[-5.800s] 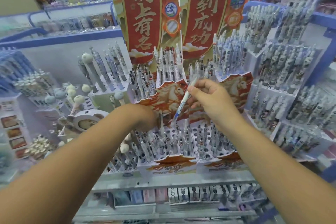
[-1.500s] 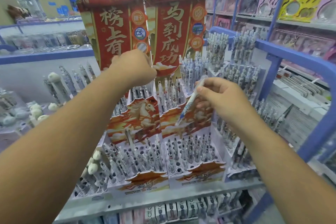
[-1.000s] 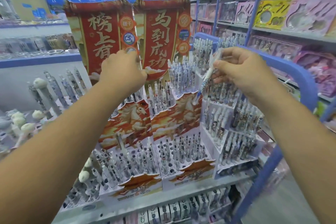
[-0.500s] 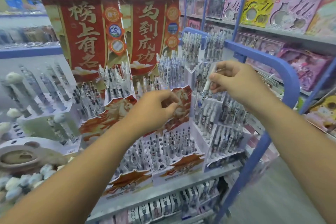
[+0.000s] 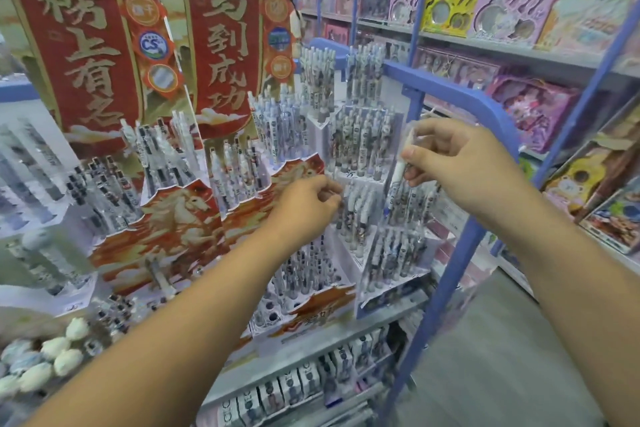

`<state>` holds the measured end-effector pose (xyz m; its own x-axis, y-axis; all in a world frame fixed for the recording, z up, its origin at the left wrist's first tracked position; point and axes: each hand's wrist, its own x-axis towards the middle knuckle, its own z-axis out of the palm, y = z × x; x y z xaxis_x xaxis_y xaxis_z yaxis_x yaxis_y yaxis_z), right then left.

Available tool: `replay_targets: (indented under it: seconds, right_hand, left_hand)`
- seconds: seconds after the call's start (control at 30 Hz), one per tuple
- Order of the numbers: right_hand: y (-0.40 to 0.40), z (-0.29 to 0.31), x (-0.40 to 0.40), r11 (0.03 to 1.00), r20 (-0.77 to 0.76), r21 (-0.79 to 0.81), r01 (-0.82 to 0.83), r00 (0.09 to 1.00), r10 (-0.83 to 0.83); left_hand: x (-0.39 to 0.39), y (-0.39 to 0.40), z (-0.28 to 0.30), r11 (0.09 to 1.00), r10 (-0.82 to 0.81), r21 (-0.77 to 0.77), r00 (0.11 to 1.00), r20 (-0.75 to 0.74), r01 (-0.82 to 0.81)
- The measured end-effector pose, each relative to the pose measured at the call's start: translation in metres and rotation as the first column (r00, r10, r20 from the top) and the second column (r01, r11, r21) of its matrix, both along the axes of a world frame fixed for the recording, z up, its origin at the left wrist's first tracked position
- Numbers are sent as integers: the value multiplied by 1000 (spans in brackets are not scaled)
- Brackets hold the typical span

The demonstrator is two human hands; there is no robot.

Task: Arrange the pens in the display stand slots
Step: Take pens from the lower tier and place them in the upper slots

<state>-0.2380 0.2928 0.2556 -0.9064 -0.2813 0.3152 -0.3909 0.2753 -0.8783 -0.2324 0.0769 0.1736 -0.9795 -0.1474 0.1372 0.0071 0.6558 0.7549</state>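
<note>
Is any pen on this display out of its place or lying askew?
Yes. One pen lies loose and tilted on the horse panel of the left red stand, outside any slot. Another pen is not slotted yet: the right hand pinches it.

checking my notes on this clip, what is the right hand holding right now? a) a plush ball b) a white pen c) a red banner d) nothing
b: the right hand pinches a white pen between thumb and fingers, tip pointing down over the white stand at the right of the display.
</note>
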Motion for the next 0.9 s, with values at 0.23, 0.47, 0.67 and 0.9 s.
replay_targets:
  seconds: [0.23, 0.47, 0.67, 0.9]
  right_hand:
    - [6, -21, -17, 999, 83, -16, 42, 996, -41]
    - [1, -18, -24, 991, 25, -93, 97, 995, -95]
    - [-3, -4, -28, 985, -107, -131, 117, 986, -131]
    - [-6, -2, -29, 971, -131, -180, 159, 974, -184]
  left_hand:
    - [6, -1, 1, 999, -41, -20, 999, 19, 42]
    - [9, -4, 0, 999, -9, 48, 1000, 0, 9]
    - [-2, -8, 14, 983, -138, -115, 987, 77, 146]
    - [-8, -6, 14, 943, -181, -265, 979, 92, 199]
